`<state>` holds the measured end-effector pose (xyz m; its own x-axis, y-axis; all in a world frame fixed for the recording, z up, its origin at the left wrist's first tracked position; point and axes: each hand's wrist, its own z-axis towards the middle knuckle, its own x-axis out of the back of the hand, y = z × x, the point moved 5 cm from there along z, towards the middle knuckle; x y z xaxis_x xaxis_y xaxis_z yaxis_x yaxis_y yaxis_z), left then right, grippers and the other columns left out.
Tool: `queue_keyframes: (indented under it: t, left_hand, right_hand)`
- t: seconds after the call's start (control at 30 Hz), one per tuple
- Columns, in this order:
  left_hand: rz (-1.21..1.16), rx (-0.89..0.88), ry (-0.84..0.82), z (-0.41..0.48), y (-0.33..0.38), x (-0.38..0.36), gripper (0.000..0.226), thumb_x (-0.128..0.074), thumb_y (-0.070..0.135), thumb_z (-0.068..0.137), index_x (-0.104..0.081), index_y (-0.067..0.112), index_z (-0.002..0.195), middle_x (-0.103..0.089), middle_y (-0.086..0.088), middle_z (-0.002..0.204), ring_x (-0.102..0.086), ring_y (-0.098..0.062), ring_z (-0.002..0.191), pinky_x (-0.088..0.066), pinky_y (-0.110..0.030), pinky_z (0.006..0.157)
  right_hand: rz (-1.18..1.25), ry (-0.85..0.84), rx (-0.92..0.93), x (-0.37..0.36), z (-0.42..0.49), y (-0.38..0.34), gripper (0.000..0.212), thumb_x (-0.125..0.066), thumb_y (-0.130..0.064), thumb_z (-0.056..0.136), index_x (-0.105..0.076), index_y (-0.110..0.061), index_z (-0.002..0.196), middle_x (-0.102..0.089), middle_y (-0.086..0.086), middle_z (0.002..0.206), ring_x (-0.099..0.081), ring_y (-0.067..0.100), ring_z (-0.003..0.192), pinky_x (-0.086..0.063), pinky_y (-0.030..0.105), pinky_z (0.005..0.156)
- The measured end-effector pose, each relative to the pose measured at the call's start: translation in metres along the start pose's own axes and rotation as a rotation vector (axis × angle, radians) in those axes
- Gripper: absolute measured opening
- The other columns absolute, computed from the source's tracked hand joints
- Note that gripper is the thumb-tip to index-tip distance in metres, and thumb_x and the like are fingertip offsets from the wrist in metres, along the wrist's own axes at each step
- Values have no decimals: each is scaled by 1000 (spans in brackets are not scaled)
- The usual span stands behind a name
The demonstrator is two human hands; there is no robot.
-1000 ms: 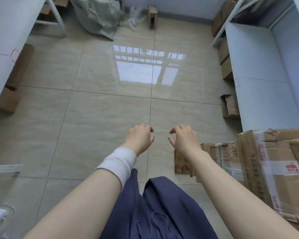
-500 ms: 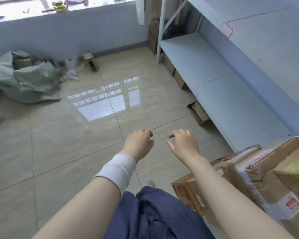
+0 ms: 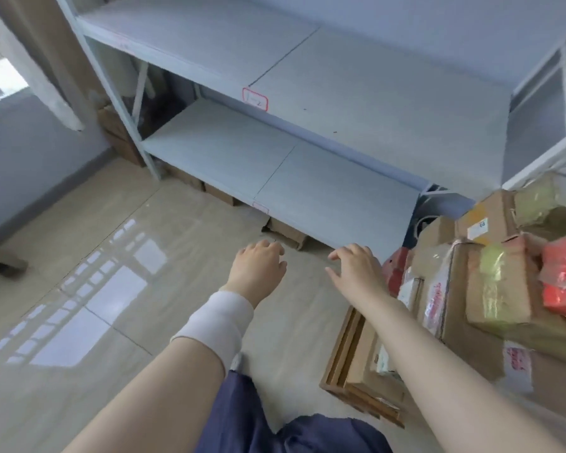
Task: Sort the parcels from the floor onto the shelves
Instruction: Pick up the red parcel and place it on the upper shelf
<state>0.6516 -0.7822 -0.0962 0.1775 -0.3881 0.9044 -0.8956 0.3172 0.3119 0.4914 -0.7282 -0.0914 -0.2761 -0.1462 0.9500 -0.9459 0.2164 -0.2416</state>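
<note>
Parcels (image 3: 464, 289) have swung into view, heaped on the floor just right of your right hand (image 3: 356, 269), and with the shelves (image 3: 307, 178) now ahead and both it and your left hand (image 3: 258, 269) loose and empty, you can start picking.

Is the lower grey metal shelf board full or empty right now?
Empty: the lower grey shelf board shows only bare surface, while the cardboard parcels sit piled on the floor to the right.

Two hands (image 3: 258, 269) (both empty), two shelves (image 3: 275, 168)
</note>
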Motion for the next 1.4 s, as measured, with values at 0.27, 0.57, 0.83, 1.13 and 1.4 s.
queue_keyframes:
  t: [0.27, 0.57, 0.83, 1.13, 1.4]
  left_hand:
    - [44, -404, -57, 86, 54, 44, 36, -41, 26, 95, -48, 20, 129, -52, -2, 129, -46, -23, 120, -35, -31, 95]
    - [60, -842, -97, 103, 195, 49, 35, -39, 31, 97, -48, 25, 130, -52, 1, 130, -46, -20, 122, -35, -31, 100]
    - [-26, -1103, -191, 77, 306, 52, 34, -43, 31, 97, -52, 20, 128, -55, -4, 127, -53, -24, 115, -44, -38, 97]
    - [-250, -1121, -605, 88, 398, 35, 51, -39, 41, 97, -36, 15, 141, -49, -3, 139, -49, -22, 124, -37, -31, 98]
    - [-337, -988, -1039, 100, 450, 3, 56, -32, 52, 96, -29, 25, 145, -36, -1, 149, -36, -20, 134, -28, -34, 103]
  right_hand:
    - [51, 223, -365, 41, 9, 10, 31, -51, -29, 92, -56, -18, 121, -55, 1, 122, -47, 21, 117, -38, 32, 99]
    - [37, 557, -679, 107, -50, 57, 23, -50, -28, 94, -60, -17, 112, -56, 0, 117, -48, 18, 115, -42, 28, 93]
    - [80, 996, -890, 140, -127, 89, 19, -68, -11, 81, -62, -16, 99, -60, 2, 95, -56, 17, 93, -43, 16, 78]
    - [615, 1409, -1473, 135, -169, 144, 14, -56, -18, 91, -56, -23, 103, -53, -4, 107, -53, 11, 98, -47, 34, 93]
    - [1180, 1718, -1597, 119, -136, 174, 45, -51, -27, 96, -40, -14, 138, -50, -4, 126, -49, 8, 104, -43, 13, 73]
